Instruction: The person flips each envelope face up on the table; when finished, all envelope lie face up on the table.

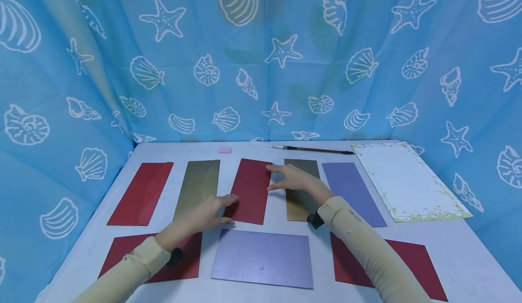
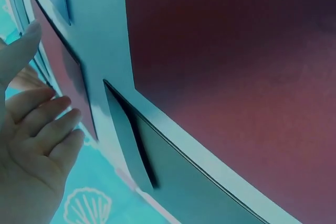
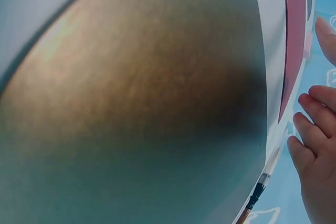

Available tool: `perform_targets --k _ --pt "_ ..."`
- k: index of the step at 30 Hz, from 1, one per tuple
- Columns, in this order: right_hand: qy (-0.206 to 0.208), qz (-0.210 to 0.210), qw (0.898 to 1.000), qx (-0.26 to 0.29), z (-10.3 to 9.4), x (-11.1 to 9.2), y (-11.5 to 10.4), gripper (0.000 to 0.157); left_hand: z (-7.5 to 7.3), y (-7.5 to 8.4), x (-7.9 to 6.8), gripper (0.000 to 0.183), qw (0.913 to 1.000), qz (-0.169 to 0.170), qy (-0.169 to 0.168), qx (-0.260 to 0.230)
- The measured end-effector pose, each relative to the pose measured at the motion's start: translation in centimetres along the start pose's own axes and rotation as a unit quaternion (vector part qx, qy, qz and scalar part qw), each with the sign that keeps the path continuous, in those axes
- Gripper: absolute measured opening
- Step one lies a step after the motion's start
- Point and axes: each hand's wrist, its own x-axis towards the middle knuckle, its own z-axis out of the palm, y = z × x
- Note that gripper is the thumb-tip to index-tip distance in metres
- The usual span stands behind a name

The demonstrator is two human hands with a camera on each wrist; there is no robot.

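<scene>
A dark red rectangular card (image 1: 250, 192) lies slightly turned in the middle of the back row, between both hands. At its left edge is my left hand (image 1: 208, 213), fingers extended and thumb apart. My right hand (image 1: 294, 178) is at the card's upper right edge, its fingers stretched toward the card. Whether either hand touches it, I cannot tell. Under the left hand and wrist lie a gold-brown card (image 1: 200, 180) and a red card (image 1: 183, 266). The right forearm passes over another gold-brown card (image 1: 302, 167). Both wrist views show relaxed fingers with nothing held.
More flat cards lie around: a red one (image 1: 140, 194) at left, a purple one (image 1: 352, 189) at right, a wide purple one (image 1: 261, 257) in front and a red one (image 1: 416, 262) front right. Behind are a brush (image 1: 314, 149), a pink eraser-like block (image 1: 224, 150) and a bordered sheet (image 1: 408, 180).
</scene>
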Motion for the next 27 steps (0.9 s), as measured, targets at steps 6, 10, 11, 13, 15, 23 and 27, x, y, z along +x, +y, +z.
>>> perform_targets --k 6,10,11,13,15,23,27 --pt "-0.015 0.010 1.000 -0.003 0.3 0.3 -0.1 0.077 0.3 0.2 0.3 0.074 0.9992 -0.033 -0.013 0.020" --pt "-0.025 0.009 0.999 -0.018 0.4 0.2 -0.2 0.076 0.5 0.2 0.4 0.075 0.9988 -0.041 -0.013 0.023" --pt "-0.027 0.008 0.999 -0.021 0.4 0.1 -0.2 0.076 0.6 0.3 0.5 0.075 0.9987 -0.044 -0.011 0.022" --pt "-0.031 0.003 0.999 -0.026 0.4 0.1 -0.3 0.075 0.6 0.3 0.5 0.076 0.9984 -0.053 -0.004 0.020" --pt "-0.032 -0.002 0.999 -0.027 0.4 0.0 -0.4 0.075 0.6 0.4 0.5 0.077 0.9976 -0.067 0.002 0.019" --pt "-0.027 0.008 0.999 -0.046 0.9 0.2 -0.5 0.075 0.8 0.6 0.6 0.078 0.9942 -0.105 0.017 0.019" --pt "-0.025 0.009 0.999 -0.047 1.2 0.3 -0.6 0.077 0.9 0.6 0.7 0.078 0.9935 -0.112 0.020 0.004"
